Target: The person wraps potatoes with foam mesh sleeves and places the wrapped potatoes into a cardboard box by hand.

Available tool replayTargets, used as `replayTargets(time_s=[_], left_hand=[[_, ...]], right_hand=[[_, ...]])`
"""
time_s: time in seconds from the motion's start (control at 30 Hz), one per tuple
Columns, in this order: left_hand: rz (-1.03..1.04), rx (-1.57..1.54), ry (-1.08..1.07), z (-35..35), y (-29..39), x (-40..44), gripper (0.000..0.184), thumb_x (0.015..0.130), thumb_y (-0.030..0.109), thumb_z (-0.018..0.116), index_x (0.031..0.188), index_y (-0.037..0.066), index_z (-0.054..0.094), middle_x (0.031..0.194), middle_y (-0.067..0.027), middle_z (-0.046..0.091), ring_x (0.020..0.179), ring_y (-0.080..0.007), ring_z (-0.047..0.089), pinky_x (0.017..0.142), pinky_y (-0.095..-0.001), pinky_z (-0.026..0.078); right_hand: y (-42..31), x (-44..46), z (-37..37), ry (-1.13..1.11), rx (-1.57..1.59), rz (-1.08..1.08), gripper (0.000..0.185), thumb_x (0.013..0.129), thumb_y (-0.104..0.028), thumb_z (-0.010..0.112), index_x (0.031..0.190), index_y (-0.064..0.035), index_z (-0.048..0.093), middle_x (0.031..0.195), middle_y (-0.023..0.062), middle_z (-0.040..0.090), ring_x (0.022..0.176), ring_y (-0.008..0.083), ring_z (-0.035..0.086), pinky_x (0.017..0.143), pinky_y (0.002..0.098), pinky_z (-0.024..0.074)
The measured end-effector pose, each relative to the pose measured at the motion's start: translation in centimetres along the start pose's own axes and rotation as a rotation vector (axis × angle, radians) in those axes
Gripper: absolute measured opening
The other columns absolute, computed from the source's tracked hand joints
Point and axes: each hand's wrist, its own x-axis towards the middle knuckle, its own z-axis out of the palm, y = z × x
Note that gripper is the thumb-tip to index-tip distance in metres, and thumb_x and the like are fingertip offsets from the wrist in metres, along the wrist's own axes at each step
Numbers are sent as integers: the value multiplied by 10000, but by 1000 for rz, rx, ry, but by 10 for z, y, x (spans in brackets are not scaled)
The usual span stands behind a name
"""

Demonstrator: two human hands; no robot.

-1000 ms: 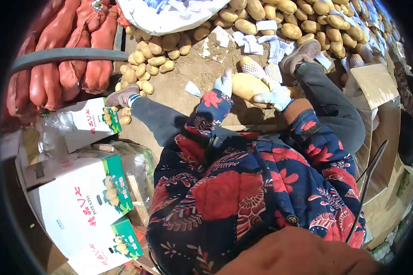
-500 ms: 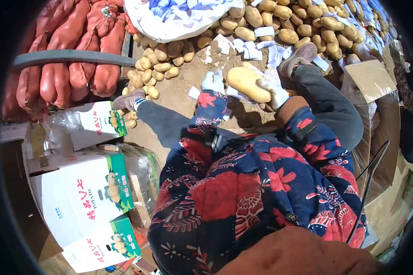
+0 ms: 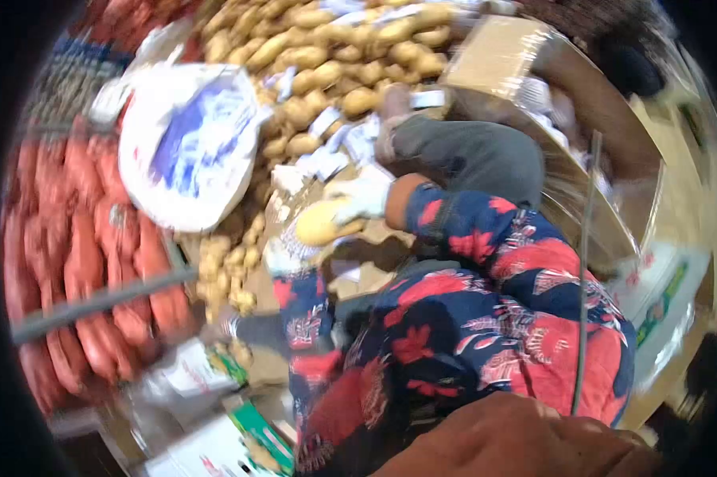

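A large yellow potato [image 3: 318, 223] is between my two gloved hands, above the ground in front of my lap. My right hand [image 3: 364, 198] is closed on its upper right side. At the potato's lower left end is a white foam net [image 3: 291, 242], which seems to cover that end. My left hand [image 3: 282, 259] grips there from below, its fingers partly hidden and blurred. White and bluish foam nets [image 3: 326, 163] lie on the ground just beyond my hands.
A white sack [image 3: 139, 179] of foam nets stands ahead left, beside red filled sacks [image 3: 80, 262] and a grey bar [image 3: 104, 304]. Potatoes [image 3: 358, 60] are heaped ahead. A carton [image 3: 493, 56] stands at right; printed potato boxes [image 3: 215, 445] lie lower left.
The view has swung to the right. My left hand has come up to the potato, and the foam net is now at its left end. My right hand still holds the potato.
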Motion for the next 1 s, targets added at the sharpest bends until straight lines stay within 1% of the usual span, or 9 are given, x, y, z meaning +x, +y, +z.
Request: replayTargets(time_s=[0.13, 0.23, 0.27, 0.4, 0.43, 0.57, 0.63, 0.87, 1.0], left_hand=[[320, 50, 78, 5, 15, 8, 216, 854, 226, 530, 795, 26, 473, 765, -66, 523, 632, -152, 485, 574, -301, 442], [376, 123, -300, 55, 89, -35, 156, 787, 120, 620, 805, 45, 484, 754, -51, 514, 638, -140, 499, 574, -279, 437], [765, 224, -522, 61, 109, -31, 129, 807, 124, 599, 800, 54, 491, 743, -62, 517, 625, -159, 516, 576, -280, 440], [651, 89, -591, 84, 100, -29, 273, 881, 271, 488, 852, 5, 546, 771, -98, 534, 664, -186, 546, 610, -294, 459], [619, 142, -619, 84, 83, -22, 300, 887, 283, 472, 879, -5, 552, 779, -107, 539, 680, -192, 553, 621, -300, 466], [51, 178, -699, 72, 42, -22, 292, 889, 296, 487, 916, 14, 557, 742, -60, 553, 645, -132, 530, 589, -268, 443], [-26, 125, -669, 62, -3, -19, 275, 880, 285, 500, 893, 17, 557, 741, -59, 553, 642, -126, 527, 590, -264, 440], [-129, 274, -660, 52, -35, -23, 262, 880, 271, 487, 893, 15, 543, 768, -79, 571, 647, -142, 537, 610, -284, 455], [-213, 368, -746, 16, -114, -1, 232, 899, 194, 428, 958, 12, 559, 890, -103, 608, 772, -159, 572, 724, -290, 462]], right_hand=[[-20, -5, 15, 223, -82, 1, 665, 582, -369, 705, 1137, -72, 491, 1041, 193, 569, 947, 322, 561, 833, 379, 433], [-27, -21, -16, 348, -201, 3, 661, 585, -358, 682, 1158, -101, 476, 1045, 195, 559, 942, 340, 555, 834, 387, 432], [-31, -37, -30, 403, -125, 109, 661, 580, -351, 688, 1156, -105, 477, 1040, 194, 559, 947, 339, 553, 839, 388, 430], [-47, -144, -129, 628, -363, 92, 657, 616, -300, 739, 1158, -40, 473, 1146, 174, 513, 1044, 260, 520, 894, 321, 399], [-11, -162, -145, 667, 273, -170, 614, 650, -234, 729, 1153, 1, 468, 1155, 153, 507, 1087, 224, 482, 933, 324, 370], [29, -274, -234, 948, -12, 58, 417, 746, -130, 652, 1116, -9, 503, 1035, 95, 574, 963, 170, 545, 862, 281, 422], [65, -312, -259, 1065, 491, 215, 375, 770, -137, 626, 1102, -8, 511, 1028, 79, 579, 965, 162, 544, 871, 283, 421], [202, -327, -277, 355, -618, 1050, 484, 735, -137, 588, 1209, -151, 491, 1125, 93, 548, 1062, 216, 495, 879, 321, 394], [232, -321, -273, 220, -594, 1104, 475, 751, -155, 568, 1218, -143, 484, 1177, 113, 525, 1075, 232, 499, 889, 326, 395]])
